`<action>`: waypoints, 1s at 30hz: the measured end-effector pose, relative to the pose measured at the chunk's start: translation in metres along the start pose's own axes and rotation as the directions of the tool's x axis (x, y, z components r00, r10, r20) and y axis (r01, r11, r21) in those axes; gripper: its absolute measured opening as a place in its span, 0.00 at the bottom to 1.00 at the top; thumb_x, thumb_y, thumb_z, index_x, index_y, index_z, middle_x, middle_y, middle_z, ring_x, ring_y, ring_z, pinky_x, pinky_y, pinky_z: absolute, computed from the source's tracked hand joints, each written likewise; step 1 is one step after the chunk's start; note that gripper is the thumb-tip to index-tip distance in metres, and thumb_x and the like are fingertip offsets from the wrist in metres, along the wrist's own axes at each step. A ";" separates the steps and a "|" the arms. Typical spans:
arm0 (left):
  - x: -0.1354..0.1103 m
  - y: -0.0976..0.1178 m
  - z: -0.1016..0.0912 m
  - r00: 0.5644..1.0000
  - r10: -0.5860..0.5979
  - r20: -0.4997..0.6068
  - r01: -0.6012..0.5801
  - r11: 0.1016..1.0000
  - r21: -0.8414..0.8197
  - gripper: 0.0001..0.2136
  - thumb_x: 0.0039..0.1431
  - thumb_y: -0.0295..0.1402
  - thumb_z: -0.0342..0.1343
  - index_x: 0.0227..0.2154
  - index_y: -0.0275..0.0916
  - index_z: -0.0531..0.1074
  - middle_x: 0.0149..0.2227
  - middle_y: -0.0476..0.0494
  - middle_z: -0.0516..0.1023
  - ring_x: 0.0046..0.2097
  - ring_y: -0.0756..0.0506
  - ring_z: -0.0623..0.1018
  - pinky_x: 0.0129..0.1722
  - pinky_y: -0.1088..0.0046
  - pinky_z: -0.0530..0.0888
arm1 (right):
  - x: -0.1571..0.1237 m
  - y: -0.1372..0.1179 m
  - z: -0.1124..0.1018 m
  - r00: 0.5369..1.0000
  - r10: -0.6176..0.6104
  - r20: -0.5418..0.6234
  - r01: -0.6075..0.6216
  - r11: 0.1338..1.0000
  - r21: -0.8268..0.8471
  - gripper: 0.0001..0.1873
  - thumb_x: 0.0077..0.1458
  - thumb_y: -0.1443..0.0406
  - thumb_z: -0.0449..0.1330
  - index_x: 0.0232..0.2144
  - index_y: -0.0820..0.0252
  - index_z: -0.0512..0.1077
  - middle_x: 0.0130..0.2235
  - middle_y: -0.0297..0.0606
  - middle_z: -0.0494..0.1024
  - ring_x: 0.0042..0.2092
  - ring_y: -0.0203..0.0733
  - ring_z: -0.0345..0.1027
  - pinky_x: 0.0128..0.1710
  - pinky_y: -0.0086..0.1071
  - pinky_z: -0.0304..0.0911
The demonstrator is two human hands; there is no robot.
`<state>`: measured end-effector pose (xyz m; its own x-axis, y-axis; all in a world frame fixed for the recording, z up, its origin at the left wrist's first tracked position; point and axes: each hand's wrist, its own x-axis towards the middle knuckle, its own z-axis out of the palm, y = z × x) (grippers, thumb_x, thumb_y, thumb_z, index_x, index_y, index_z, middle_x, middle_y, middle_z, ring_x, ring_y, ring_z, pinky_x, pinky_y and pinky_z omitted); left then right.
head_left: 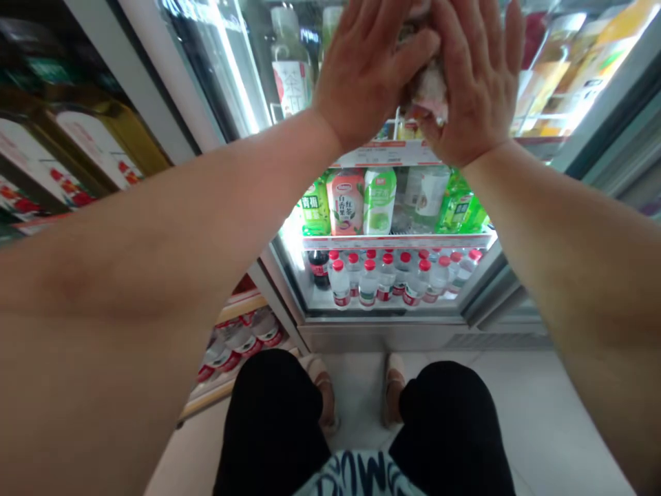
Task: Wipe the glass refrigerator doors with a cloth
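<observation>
High in the open fridge, my left hand (369, 69) and my right hand (478, 76) are raised side by side. Between them they hold a crumpled pinkish-grey cloth-like thing (431, 89), whose kind I cannot make out. My left thumb lies across it, and my right palm presses against its other side. The fingers of both hands point upward, partly cut off by the frame's top edge. Just left of my left hand stands a clear bottle with a white label (292, 86). To the right of my right hand are bottles of amber drink (552, 69).
Below my hands, a fridge shelf (397, 241) holds green and pink drink bottles, and red-capped water bottles (368, 281) stand at the bottom. At left are boxed goods (98, 131) and a low shelf of packed bottles (242, 341). My legs (273, 413) are in front of the fridge.
</observation>
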<state>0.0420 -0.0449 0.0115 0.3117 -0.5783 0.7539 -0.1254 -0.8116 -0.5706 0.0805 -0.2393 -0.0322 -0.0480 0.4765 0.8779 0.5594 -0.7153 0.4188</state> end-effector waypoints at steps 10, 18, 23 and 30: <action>-0.003 0.004 0.015 0.984 -0.050 -0.170 -0.034 0.888 -0.459 0.25 0.76 0.46 0.34 0.53 0.29 0.68 0.50 0.45 0.72 0.55 0.47 0.73 0.54 0.70 0.69 | -0.006 0.002 0.001 0.999 -0.035 -0.041 0.036 0.999 0.019 0.44 0.67 0.41 0.43 0.72 0.62 0.42 0.71 0.43 0.54 0.74 0.49 0.44 0.72 0.51 0.45; -0.015 -0.003 0.007 0.963 0.269 0.009 -0.245 0.892 -0.380 0.22 0.73 0.31 0.34 0.66 0.35 0.58 0.70 0.38 0.57 0.72 0.42 0.55 0.69 0.59 0.60 | -0.010 0.011 0.013 0.987 -0.106 -0.119 0.113 0.992 0.059 0.32 0.72 0.55 0.42 0.71 0.67 0.46 0.70 0.46 0.59 0.72 0.41 0.50 0.71 0.41 0.51; -0.072 -0.061 -0.002 0.901 0.297 -0.315 -0.348 0.930 -0.117 0.26 0.74 0.38 0.35 0.70 0.34 0.51 0.73 0.37 0.50 0.73 0.37 0.50 0.71 0.47 0.49 | -0.008 0.017 0.017 0.980 -0.168 -0.109 0.170 0.985 0.011 0.27 0.72 0.55 0.47 0.70 0.48 0.57 0.70 0.39 0.59 0.72 0.46 0.51 0.68 0.46 0.53; -0.122 -0.081 0.015 0.990 0.078 -0.113 -0.092 0.988 -0.125 0.31 0.73 0.44 0.38 0.74 0.43 0.42 0.75 0.53 0.33 0.75 0.40 0.34 0.72 0.46 0.31 | -0.018 0.011 0.013 0.985 -0.169 -0.019 0.170 0.985 0.038 0.32 0.69 0.53 0.47 0.72 0.45 0.52 0.73 0.34 0.53 0.74 0.49 0.43 0.71 0.53 0.49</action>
<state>0.0286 0.0924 -0.0394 0.1922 -0.6457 0.7390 -0.2704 -0.7587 -0.5927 0.0983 -0.2490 -0.0460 -0.1576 0.5811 0.7984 0.5741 -0.6039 0.5529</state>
